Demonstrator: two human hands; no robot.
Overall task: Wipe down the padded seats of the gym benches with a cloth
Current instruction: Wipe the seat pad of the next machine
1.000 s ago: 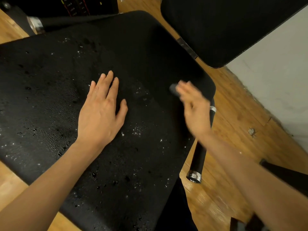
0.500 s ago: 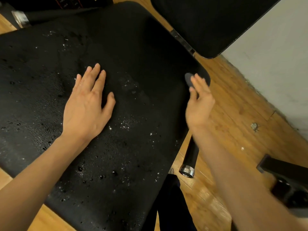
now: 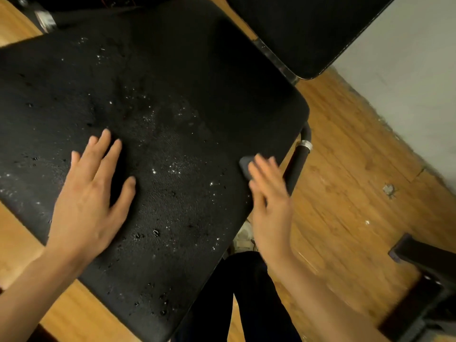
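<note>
A black padded bench seat (image 3: pixel 185 82) fills most of the view, and water droplets speckle its middle and near part. My left hand (image 3: pixel 91 201) lies flat on the seat's left half, fingers spread. My right hand (image 3: pixel 269 201), blurred, sits at the seat's right edge with its fingers straight. It presses on a small dark grey cloth (image 3: pixel 245 165), of which only a corner shows past the fingertips.
A second black pad (image 3: pixel 308 25) stands at the top right, joined by a metal bracket. A black handle bar (image 3: pixel 297 164) with a silver ring runs under the seat's right edge. Wooden floor (image 3: pixel 345 169), a grey wall (image 3: pixel 407 82), a dark frame (image 3: pixel 424 280) and my dark trouser leg (image 3: pixel 246 292) surround the bench.
My right hand has slid with the cloth along the seat's right edge, towards me. My left hand has stayed flat on the seat.
</note>
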